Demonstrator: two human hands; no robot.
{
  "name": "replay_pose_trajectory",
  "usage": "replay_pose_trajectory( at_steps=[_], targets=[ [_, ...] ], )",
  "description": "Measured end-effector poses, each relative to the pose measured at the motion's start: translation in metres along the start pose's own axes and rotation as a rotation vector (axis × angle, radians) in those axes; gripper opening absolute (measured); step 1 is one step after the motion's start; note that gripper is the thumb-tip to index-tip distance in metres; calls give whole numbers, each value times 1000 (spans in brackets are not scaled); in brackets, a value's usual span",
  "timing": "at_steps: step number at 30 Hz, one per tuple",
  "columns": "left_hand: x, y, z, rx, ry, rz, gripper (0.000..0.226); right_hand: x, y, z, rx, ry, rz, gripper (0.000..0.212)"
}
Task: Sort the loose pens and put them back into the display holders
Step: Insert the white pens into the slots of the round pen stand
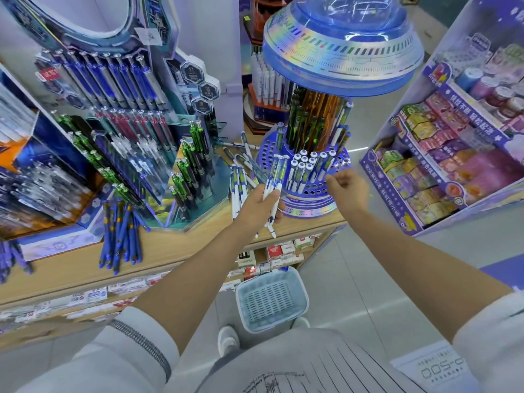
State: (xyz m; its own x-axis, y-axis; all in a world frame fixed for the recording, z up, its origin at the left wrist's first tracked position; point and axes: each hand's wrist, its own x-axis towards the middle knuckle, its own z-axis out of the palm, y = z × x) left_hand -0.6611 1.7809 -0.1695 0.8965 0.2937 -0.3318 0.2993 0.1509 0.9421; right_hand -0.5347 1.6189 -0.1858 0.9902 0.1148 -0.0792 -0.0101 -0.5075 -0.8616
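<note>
My left hand (259, 205) grips a small bunch of white-and-blue pens (275, 177), held upright just left of the round blue display holder (304, 205). That holder has a perforated blue ring with several matching pens (307, 168) standing in its front holes. My right hand (347, 185) hovers at the holder's right front, fingers loosely curled near the holes; it is blurred and I cannot make out a pen in it. More loose white-and-blue pens (239, 182) lie on the wooden shelf (175, 251) left of the holder.
A pile of loose blue pens (122, 234) lies on the shelf beside a tall tiered pen display (136, 131). A light blue basket (272, 299) stands on the floor by my feet. A purple stand of boxed goods (453, 165) rises on the right.
</note>
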Motion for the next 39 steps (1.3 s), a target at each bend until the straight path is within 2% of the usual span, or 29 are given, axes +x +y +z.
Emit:
replay_pose_trajectory(
  at_steps=[3, 7, 10, 13, 16, 20, 23, 25, 28, 32, 35, 39],
  targets=[
    [-4, -4, 0, 23, -53, -7, 14, -25, -7, -3, 63, -185, -58, 24],
    [-11, -5, 4, 44, -161, -3, 11, -50, -25, -1, 194, -422, -69, 14],
    [-14, -4, 7, 51, -243, -17, 13, -55, -30, 1, 245, -476, -37, 4],
    [-14, -2, 6, 70, -266, -48, 20, -53, -28, -2, 324, -423, 23, 7],
    [-12, -4, 1, 76, -198, -78, 23, -46, -26, -12, 397, -221, 31, 15],
    [-12, -4, -8, 188, -153, -23, 25, -30, -25, -29, 342, 57, 0, 18],
    [-13, -1, -8, 188, -153, -9, 23, -15, -23, -32, 239, 147, -24, 21],
    [-12, 0, -7, 159, -147, -12, 22, -6, -21, -30, 150, 147, -37, 20],
    [-11, 2, -8, 114, -139, -9, 24, 3, -20, -24, 62, 120, -45, 5],
    [-6, 0, -11, 116, -136, -6, 24, 11, -17, -18, -70, 95, -58, 14],
    [-5, -1, -13, 109, -137, -6, 25, 14, -13, -15, -179, -1, -16, 25],
    [-8, -1, -14, 103, -143, 18, 22, 11, -13, -11, -31, 23, 51, 32]
  ],
)
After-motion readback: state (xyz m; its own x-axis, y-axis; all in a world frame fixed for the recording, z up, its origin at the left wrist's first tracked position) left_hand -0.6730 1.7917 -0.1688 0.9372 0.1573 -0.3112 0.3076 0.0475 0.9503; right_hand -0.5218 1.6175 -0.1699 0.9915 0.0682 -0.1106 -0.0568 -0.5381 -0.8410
